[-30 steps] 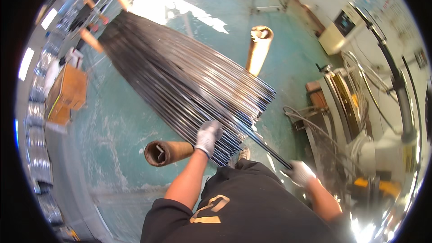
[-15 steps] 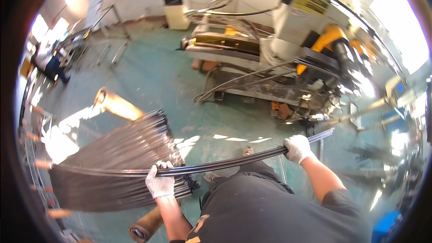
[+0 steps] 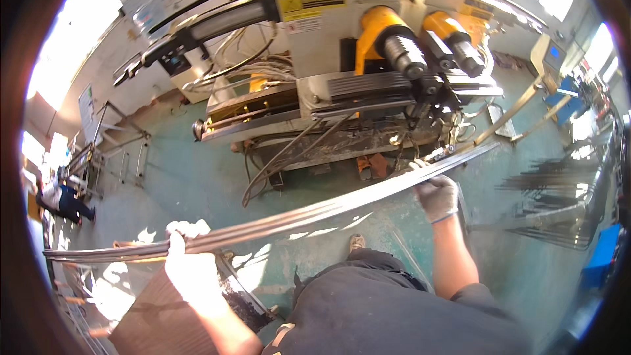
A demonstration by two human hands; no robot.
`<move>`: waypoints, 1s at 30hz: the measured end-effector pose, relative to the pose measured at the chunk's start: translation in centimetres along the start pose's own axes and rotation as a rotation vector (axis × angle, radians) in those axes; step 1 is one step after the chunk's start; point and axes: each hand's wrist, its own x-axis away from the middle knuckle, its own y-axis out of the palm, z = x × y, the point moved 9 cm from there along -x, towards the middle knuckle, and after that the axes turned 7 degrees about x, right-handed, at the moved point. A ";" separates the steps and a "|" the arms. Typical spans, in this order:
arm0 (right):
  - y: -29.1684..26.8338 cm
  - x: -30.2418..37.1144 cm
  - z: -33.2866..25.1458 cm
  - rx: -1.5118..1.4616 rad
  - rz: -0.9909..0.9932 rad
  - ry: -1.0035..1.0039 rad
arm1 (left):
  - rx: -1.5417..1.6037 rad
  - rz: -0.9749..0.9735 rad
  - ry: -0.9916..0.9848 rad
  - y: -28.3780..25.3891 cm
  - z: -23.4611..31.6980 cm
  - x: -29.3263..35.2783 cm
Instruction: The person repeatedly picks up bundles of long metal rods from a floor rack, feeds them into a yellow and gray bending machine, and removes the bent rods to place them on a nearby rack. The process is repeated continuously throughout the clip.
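A bundle of several long, thin metal rods (image 3: 315, 213) spans the view, its left end lower and its right end raised toward the machine. My left hand (image 3: 188, 253), in a white knit glove and washed out by sunlight, is closed around the rods left of my body. My right hand (image 3: 436, 194), gloved too, grips them near their right end. Both hands hold the bundle up in front of me, over the floor. Below my left forearm lies a stack of dark rods (image 3: 167, 309), partly hidden by that arm.
Ahead stands a large pale machine (image 3: 312, 43) with yellow cylinders (image 3: 381, 26) and a rod-bearing ledge (image 3: 368, 89). Cables (image 3: 263, 177) hang before it. A control box (image 3: 549, 56) on an arm stands right, near a rack of dark rods (image 3: 552, 187). A person (image 3: 62, 200) is far left.
I have turned right toward the machine, which now fills more of the view. Both hands have raised the rods, carrying them away from the stack and closer to the machine.
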 end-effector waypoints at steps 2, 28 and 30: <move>3.3 0.3 -0.7 -0.255 -0.107 0.052 | 0.111 -0.040 -0.182 4.5 -7.7 -2.7; 7.7 -22.8 -19.3 0.394 0.219 -0.501 | 0.003 0.185 -0.466 1.7 -33.9 -29.9; 4.7 -24.7 -20.9 0.868 0.321 -0.769 | 0.006 0.245 -0.511 3.2 -36.4 -29.9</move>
